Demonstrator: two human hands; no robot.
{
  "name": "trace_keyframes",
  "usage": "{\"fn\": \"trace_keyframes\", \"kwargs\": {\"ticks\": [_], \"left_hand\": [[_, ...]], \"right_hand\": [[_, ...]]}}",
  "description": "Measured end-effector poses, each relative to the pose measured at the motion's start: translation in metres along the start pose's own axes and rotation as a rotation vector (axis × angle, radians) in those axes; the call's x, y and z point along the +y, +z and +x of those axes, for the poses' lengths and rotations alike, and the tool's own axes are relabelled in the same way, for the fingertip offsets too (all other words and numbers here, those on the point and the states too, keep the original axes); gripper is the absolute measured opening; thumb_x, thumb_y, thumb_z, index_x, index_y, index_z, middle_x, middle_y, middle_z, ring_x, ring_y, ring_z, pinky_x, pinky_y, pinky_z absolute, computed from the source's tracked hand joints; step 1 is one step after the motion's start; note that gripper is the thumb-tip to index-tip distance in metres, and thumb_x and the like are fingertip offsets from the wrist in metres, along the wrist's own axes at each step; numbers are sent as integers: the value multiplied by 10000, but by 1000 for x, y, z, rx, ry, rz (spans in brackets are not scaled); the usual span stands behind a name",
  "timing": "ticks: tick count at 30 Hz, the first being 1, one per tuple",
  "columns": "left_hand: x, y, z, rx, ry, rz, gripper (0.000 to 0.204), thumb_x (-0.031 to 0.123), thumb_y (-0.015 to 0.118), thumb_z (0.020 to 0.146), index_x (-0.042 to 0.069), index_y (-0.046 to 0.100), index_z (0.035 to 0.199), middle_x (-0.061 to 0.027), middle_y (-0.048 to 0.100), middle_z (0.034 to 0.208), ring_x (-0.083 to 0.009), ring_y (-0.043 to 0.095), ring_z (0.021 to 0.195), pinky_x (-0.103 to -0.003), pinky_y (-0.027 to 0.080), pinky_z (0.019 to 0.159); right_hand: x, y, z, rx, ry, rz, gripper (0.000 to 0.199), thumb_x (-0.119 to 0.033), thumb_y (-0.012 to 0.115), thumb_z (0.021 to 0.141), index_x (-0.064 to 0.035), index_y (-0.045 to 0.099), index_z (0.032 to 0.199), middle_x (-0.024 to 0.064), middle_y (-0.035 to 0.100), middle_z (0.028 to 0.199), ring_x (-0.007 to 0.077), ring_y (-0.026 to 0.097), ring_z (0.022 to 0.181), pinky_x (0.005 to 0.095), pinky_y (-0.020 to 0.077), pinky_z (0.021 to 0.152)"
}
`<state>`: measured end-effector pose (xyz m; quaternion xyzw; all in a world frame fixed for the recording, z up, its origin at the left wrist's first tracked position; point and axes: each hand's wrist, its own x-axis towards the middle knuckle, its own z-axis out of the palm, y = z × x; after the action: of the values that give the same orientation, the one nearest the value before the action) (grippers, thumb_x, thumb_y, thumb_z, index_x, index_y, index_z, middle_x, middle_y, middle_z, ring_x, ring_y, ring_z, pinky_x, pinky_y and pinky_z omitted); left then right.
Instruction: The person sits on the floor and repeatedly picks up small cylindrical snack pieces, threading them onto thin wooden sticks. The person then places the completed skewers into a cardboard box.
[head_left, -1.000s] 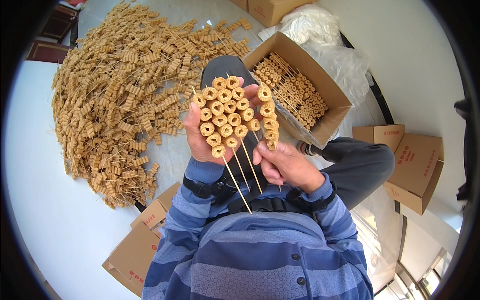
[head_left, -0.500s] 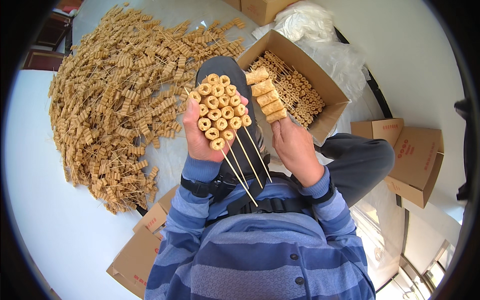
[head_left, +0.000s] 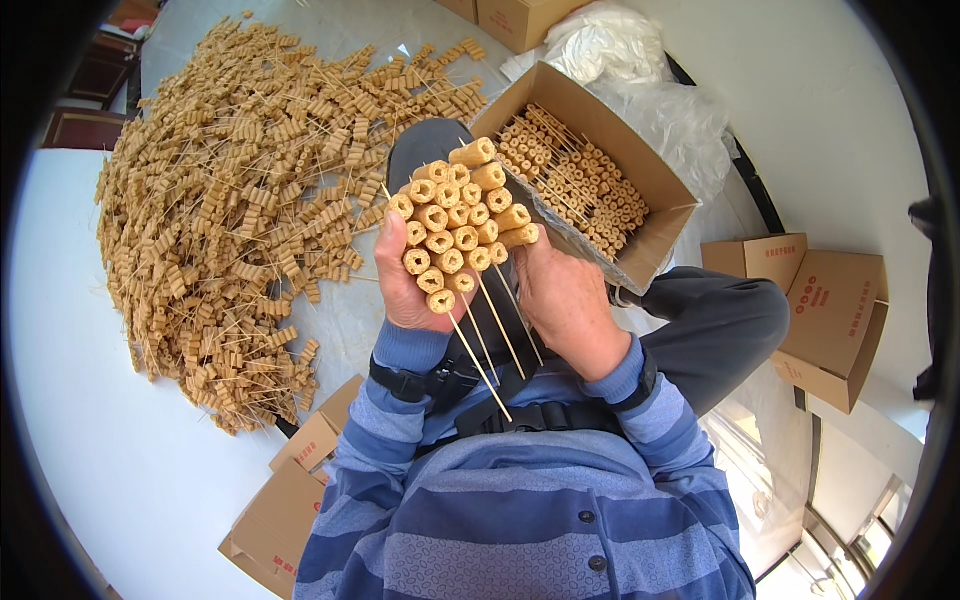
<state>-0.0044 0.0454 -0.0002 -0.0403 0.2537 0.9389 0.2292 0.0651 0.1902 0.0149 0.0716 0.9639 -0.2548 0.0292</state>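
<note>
My left hand [head_left: 402,280] grips a flat bunch of several skewers [head_left: 450,235], each threaded with tan ring-shaped pieces, their thin sticks pointing down toward my chest. My right hand [head_left: 565,300] presses one more skewer [head_left: 500,195] against the right side of that bunch. Both hands are raised in front of me, above my knee. A large heap of the same skewers [head_left: 240,190] covers the white surface to my left. An open cardboard box [head_left: 660,195] to my right holds neat rows of packed skewers.
Flattened cardboard boxes [head_left: 290,490] lie at my lower left. Two more boxes [head_left: 830,310] stand at the right by the wall. A crumpled clear plastic bag [head_left: 610,45] sits behind the open box. Further boxes [head_left: 520,15] are at the top.
My right hand has brought its skewer from a tilted position apart from the bunch up against the bunch's right side. Both hands sit closer together.
</note>
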Motion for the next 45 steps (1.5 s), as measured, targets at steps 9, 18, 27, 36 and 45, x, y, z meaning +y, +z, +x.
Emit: {"fn": "trace_keyframes", "kwargs": {"ticks": [9,18,27,36,45], "left_hand": [[-1,-4,4,-102,-69,197,961,699,474,907,-35,322,1509,-280,492,1420,-430,520,1288,-523,436,1088],[1,4,7,-24,87,324,825,605,434,971,-33,362,1489,-232,521,1416,-348,561,1267,-457,444,1091],[-3,4,1,-201,83,299,903,689,423,958,4,292,1533,-178,423,1522,-325,467,1374,-435,389,1150],[-32,25,33,-43,65,361,795,629,388,990,5,404,1481,-167,531,1425,-300,549,1284,-427,436,1095],[-55,38,102,-98,-168,381,667,505,397,1038,-23,431,1446,-165,571,1367,-266,595,1222,-397,479,1050]], "right_hand": [[-1,9,-4,-100,-25,-85,174,-114,548,920,3,528,1047,168,683,784,337,702,695,446,551,593],[6,-57,6,-83,-168,573,790,-351,662,937,72,300,1497,269,420,1471,356,424,1386,435,340,1151],[-29,-19,21,21,-82,575,1174,-546,816,745,125,221,1504,391,273,1509,479,269,1454,481,263,1198],[9,-36,40,20,18,772,1094,-453,840,693,147,303,1433,316,440,1379,394,466,1315,401,385,1120],[68,-45,86,-37,134,833,1072,-477,844,712,123,320,1430,274,478,1360,332,513,1275,376,416,1087]]}}
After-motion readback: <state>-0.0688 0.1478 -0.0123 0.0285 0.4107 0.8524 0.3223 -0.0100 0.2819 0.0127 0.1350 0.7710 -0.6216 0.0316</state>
